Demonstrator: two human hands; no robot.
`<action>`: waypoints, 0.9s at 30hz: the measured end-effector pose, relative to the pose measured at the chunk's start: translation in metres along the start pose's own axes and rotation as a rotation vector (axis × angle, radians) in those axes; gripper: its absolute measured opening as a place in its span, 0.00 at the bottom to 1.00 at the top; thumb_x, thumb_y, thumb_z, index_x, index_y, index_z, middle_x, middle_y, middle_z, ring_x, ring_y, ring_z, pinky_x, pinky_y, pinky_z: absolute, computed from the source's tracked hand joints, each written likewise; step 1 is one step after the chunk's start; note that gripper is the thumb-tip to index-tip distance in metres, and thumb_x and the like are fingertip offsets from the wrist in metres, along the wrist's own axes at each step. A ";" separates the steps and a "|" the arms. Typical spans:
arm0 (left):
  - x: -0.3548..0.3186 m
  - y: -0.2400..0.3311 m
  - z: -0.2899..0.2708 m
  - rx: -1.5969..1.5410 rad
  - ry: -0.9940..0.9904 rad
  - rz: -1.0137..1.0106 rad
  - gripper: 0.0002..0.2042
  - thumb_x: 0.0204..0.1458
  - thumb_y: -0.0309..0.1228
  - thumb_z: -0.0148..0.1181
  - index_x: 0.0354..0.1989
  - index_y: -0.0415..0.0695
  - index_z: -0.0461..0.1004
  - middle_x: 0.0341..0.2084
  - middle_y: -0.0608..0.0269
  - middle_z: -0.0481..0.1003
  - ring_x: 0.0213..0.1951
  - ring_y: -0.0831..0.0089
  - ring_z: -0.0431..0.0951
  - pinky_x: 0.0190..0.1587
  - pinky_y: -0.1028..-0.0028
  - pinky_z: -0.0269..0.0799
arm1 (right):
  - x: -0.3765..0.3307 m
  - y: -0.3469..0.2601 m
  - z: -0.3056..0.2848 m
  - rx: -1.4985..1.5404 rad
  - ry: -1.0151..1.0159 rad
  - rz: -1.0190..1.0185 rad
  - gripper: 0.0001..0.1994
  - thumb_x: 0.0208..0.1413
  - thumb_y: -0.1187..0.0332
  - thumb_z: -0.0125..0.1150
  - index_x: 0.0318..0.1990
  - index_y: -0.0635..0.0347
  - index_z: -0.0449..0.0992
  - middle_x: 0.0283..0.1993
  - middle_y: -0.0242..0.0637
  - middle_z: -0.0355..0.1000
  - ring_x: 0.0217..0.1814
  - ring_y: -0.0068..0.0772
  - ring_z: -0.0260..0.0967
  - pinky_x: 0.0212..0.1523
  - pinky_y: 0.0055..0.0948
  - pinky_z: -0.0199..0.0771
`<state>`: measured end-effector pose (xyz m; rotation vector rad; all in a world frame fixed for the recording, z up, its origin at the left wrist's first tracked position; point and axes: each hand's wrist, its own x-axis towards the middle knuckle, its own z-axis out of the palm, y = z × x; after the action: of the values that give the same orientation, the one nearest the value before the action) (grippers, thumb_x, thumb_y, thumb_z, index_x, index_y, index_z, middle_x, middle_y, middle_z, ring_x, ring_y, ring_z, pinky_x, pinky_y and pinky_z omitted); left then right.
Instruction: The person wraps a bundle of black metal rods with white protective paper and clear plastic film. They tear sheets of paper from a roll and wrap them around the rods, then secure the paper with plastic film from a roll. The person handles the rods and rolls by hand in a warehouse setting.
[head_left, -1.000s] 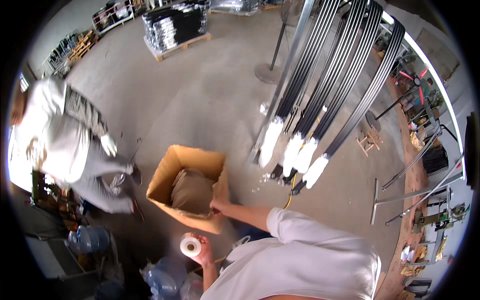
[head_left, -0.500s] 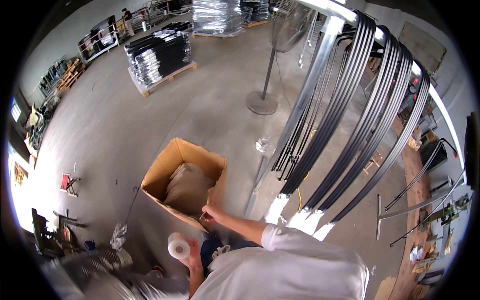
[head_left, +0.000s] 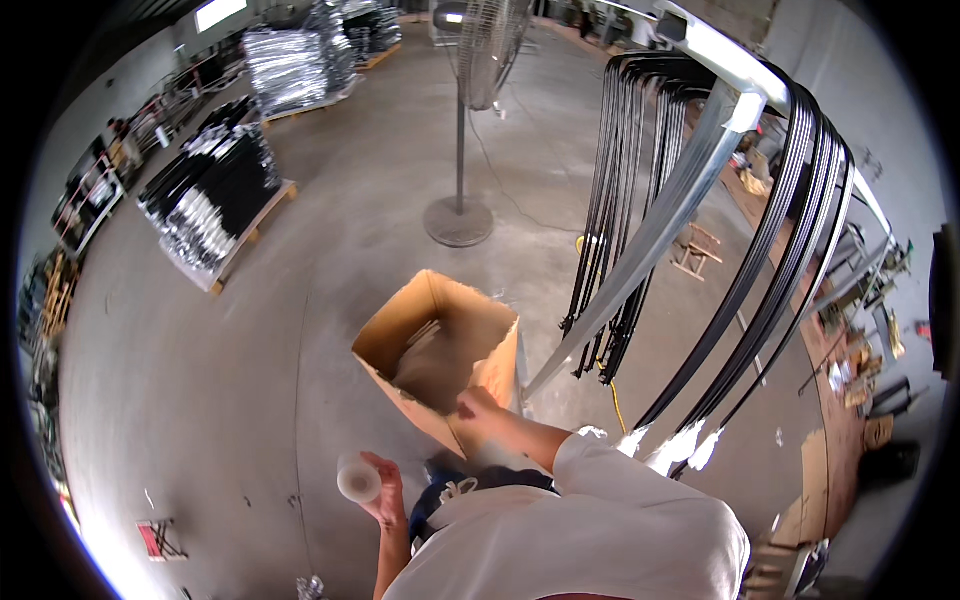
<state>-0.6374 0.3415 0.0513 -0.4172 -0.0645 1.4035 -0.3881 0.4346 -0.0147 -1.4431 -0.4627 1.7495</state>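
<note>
My view has swung right, the co-worker has left the picture, and the cardboard box [head_left: 492, 372] now stands just beside the foot of the metal post [head_left: 660, 250]; I judge I'm dragging it. My right hand [head_left: 480, 404] is blurred but looks clenched on its near right rim; my left hand [head_left: 386, 492] is wrapped around a whitish roll [head_left: 357, 480], left of the box. Brown stuff [head_left: 428, 358] lies inside. The floor [head_left: 220, 400] is grey concrete, with a fan [head_left: 490, 60] farther off, black tubes [head_left: 790, 190] hanging right, and a pallet [head_left: 256, 234] far left.
</note>
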 end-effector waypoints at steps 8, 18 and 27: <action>0.102 0.022 0.025 0.117 0.022 -0.171 0.16 0.46 0.39 0.54 0.42 0.44 0.67 0.41 0.65 0.68 0.46 0.71 0.65 0.49 0.65 0.56 | 0.052 -0.066 -0.016 0.180 0.304 0.055 0.08 0.42 0.68 0.55 0.27 0.63 0.69 0.24 0.42 0.67 0.24 0.37 0.69 0.26 0.33 0.75; 0.249 0.013 0.045 0.210 0.123 -0.210 0.20 0.47 0.40 0.53 0.44 0.40 0.67 0.45 0.58 0.68 0.48 0.66 0.67 0.51 0.63 0.58 | 0.138 -0.155 -0.054 0.354 0.299 -0.109 0.12 0.50 0.60 0.48 0.27 0.61 0.67 0.18 0.37 0.65 0.14 0.26 0.62 0.12 0.22 0.62; 0.393 -0.035 0.098 0.114 0.082 -0.192 0.18 0.47 0.39 0.52 0.45 0.43 0.66 0.45 0.59 0.68 0.50 0.68 0.66 0.50 0.65 0.56 | 0.215 -0.237 -0.107 0.441 0.482 0.038 0.11 0.46 0.60 0.54 0.24 0.60 0.68 0.19 0.37 0.67 0.17 0.30 0.66 0.20 0.26 0.70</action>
<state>-0.5633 0.7403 0.0748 -0.3632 0.0414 1.1941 -0.2107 0.7219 -0.0139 -1.4799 0.1961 1.3520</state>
